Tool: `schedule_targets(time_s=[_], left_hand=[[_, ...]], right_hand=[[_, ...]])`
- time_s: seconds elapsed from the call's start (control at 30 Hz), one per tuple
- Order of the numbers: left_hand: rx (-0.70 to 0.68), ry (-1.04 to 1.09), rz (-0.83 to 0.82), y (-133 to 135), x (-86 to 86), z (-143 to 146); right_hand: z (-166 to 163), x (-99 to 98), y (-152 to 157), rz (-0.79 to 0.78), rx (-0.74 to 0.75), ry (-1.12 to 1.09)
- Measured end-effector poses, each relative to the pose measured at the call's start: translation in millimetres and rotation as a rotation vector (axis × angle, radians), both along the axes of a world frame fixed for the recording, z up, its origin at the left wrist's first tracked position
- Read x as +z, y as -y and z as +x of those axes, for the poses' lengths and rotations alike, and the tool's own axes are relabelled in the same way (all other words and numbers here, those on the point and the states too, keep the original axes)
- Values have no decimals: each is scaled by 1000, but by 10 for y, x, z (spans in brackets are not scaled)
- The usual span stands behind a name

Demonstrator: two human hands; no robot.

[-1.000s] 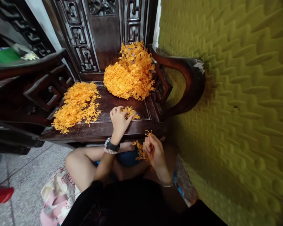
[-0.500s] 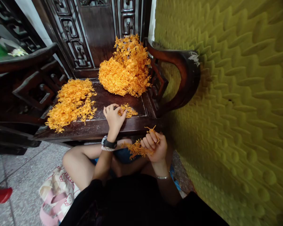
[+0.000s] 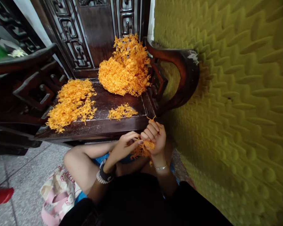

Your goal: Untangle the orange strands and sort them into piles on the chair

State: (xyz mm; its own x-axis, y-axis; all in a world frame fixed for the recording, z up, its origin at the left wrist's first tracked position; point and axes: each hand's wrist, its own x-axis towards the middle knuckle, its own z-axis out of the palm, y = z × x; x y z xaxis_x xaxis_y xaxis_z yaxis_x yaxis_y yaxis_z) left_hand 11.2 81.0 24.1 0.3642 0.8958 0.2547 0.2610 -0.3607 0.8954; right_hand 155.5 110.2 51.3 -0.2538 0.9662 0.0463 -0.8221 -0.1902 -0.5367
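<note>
My right hand (image 3: pixel 155 136) grips a small cluster of orange plastic pieces (image 3: pixel 142 150) in front of my lap, below the seat's front edge. My left hand (image 3: pixel 124 145) pinches at the same cluster from the left, fingertips touching it. On the dark wooden chair seat (image 3: pixel 101 124) lie a small heap of orange pieces (image 3: pixel 121 112) near the front, a wide flat pile (image 3: pixel 70 102) on the left, and a tall tangled mound (image 3: pixel 126 69) at the back right.
The chair's curved armrest (image 3: pixel 179 69) rises on the right, close to a yellow textured wall (image 3: pixel 237 100). A carved backrest (image 3: pixel 91 28) stands behind. A pink-and-white bag (image 3: pixel 58 194) lies on the tiled floor by my knee; a red object (image 3: pixel 0 196) is at the far left.
My left hand left the small heap on the seat and came down to the cluster in my right hand. The right hand rose slightly toward the seat edge.
</note>
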Motion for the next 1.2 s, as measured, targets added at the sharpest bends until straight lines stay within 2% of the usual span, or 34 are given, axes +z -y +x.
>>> schedule_targets(time_s=[0.1,0.17,0.33,0.47,0.57,0.67,0.73,0.8,0.87,0.93,1.03,1.2], left_hand=[[48,101,-59,51,-66,11],[115,112,-46,93,-49,12],[332,-71,190,223,67,78],[459,-248,316,237,56,128],[432,-260,372,242,35,97],[389,-182,428,302,77,22],[371,-27,359,363,132,-45],[400,144,267,417,183,-122],[436,196,212,447,212,-184],[387,145,194,444,217,-195],[265,14,198,387,191,-87],[192,-243,186,240,105,166]], right_hand=[[-67,51,-24,34,32,38],[-105,62,-22,57,24,87],[-182,35,33,44,-9,152],[-232,11,84,72,-19,178],[-230,16,128,75,-61,251],[-139,80,200,107,-95,309],[-20,157,247,134,-162,313],[114,235,277,146,-289,313],[207,281,289,156,-407,361],[219,276,292,177,-444,452],[106,199,297,208,-396,554],[-53,123,319,162,-329,563]])
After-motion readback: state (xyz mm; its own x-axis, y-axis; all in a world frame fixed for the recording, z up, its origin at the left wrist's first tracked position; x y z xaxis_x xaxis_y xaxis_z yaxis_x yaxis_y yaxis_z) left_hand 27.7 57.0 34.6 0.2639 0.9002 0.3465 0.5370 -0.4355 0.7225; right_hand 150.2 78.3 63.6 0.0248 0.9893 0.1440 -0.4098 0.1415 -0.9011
